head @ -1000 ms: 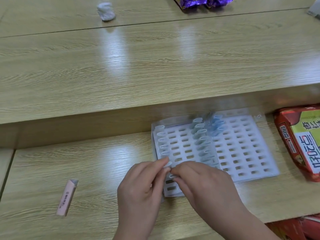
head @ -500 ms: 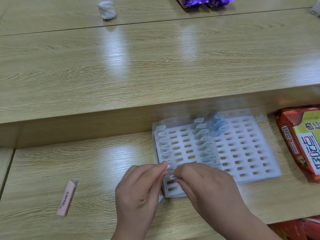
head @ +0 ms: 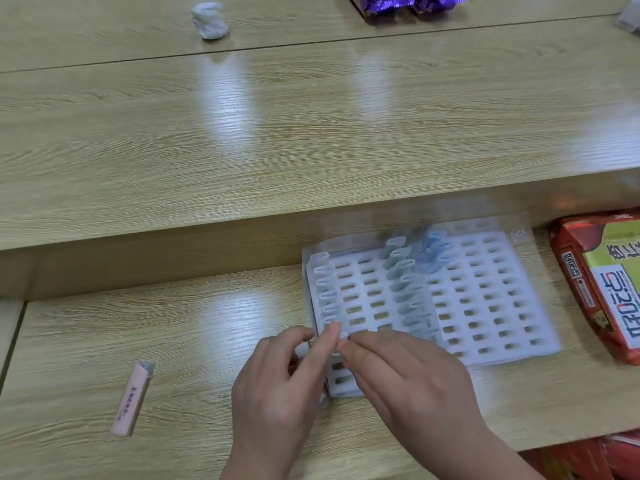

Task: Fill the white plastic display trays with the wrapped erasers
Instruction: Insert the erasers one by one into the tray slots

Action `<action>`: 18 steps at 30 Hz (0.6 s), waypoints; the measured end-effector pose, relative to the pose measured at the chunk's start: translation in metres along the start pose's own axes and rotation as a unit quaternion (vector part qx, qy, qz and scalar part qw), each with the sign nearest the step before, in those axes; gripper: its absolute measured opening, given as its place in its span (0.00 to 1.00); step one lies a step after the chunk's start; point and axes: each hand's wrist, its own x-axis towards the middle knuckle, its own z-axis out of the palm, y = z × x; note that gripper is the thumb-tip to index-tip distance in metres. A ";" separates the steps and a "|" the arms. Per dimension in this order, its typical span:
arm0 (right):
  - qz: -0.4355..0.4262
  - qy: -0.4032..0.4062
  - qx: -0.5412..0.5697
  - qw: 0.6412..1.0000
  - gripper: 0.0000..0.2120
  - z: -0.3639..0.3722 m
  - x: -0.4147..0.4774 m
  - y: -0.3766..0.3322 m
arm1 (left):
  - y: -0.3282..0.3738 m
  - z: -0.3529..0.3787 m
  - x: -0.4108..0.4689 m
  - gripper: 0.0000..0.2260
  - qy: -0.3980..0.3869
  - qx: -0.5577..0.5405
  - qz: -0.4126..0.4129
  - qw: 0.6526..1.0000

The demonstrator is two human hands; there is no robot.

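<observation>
Two white slotted display trays lie side by side on the lower wooden shelf: a left tray (head: pixel 367 292) and a right tray (head: pixel 491 296). Wrapped erasers stand in the left tray's leftmost column (head: pixel 323 289) and in a pale blue-green column (head: pixel 403 282) near its right side. A few blue ones (head: pixel 433 251) stand at the top of the right tray. My left hand (head: pixel 280 389) and my right hand (head: pixel 408 375) meet at the left tray's near-left corner, fingertips pinching a small wrapped eraser (head: pixel 341 337) over a slot. A pink wrapped eraser (head: pixel 133 398) lies loose far to the left.
A red and green snack packet (head: pixel 602 282) lies right of the trays. The raised wooden desktop (head: pixel 311 133) runs behind, with a crumpled white tissue (head: pixel 209 20) and purple packets (head: pixel 405 3) at its far edge. More red packaging (head: pixel 588 455) shows below the shelf's front edge.
Both hands stayed at the left tray's near-left corner. My left fingers spread a little and the pinch shifted slightly towards me. The trays and the pink eraser have not moved.
</observation>
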 end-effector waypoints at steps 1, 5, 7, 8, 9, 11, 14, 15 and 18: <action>-0.008 0.004 -0.004 1.000 0.10 0.000 0.000 0.001 | 0.000 0.000 -0.002 0.19 -0.005 0.007 -0.002 1.000; -0.022 0.007 -0.018 1.000 0.11 -0.001 -0.004 0.004 | 0.001 -0.002 -0.001 0.18 -0.026 0.011 0.002 1.000; -0.024 0.004 -0.026 0.999 0.12 -0.002 -0.005 0.003 | 0.000 -0.004 0.000 0.20 -0.026 -0.002 0.006 1.000; -0.018 0.006 -0.032 0.999 0.13 -0.004 -0.004 0.002 | -0.002 -0.007 0.000 0.20 -0.023 -0.012 -0.001 1.000; -0.005 0.013 -0.035 0.999 0.13 -0.005 -0.003 0.000 | -0.005 -0.011 -0.002 0.19 -0.017 -0.023 -0.018 0.999; 0.022 0.039 -0.029 0.999 0.14 -0.007 0.001 -0.010 | -0.012 -0.021 -0.007 0.18 0.010 -0.040 -0.076 0.996; 0.022 0.051 0.014 0.998 0.11 -0.001 0.010 -0.043 | -0.031 -0.045 -0.017 0.16 0.052 -0.047 -0.205 0.976; 0.020 0.036 0.019 0.999 0.11 0.003 0.013 -0.057 | -0.039 -0.054 -0.022 0.15 0.060 -0.042 -0.240 0.968; 0.083 -0.068 -0.011 0.994 0.15 0.020 0.021 -0.090 | -0.068 -0.080 -0.038 0.14 0.056 0.024 -0.318 0.946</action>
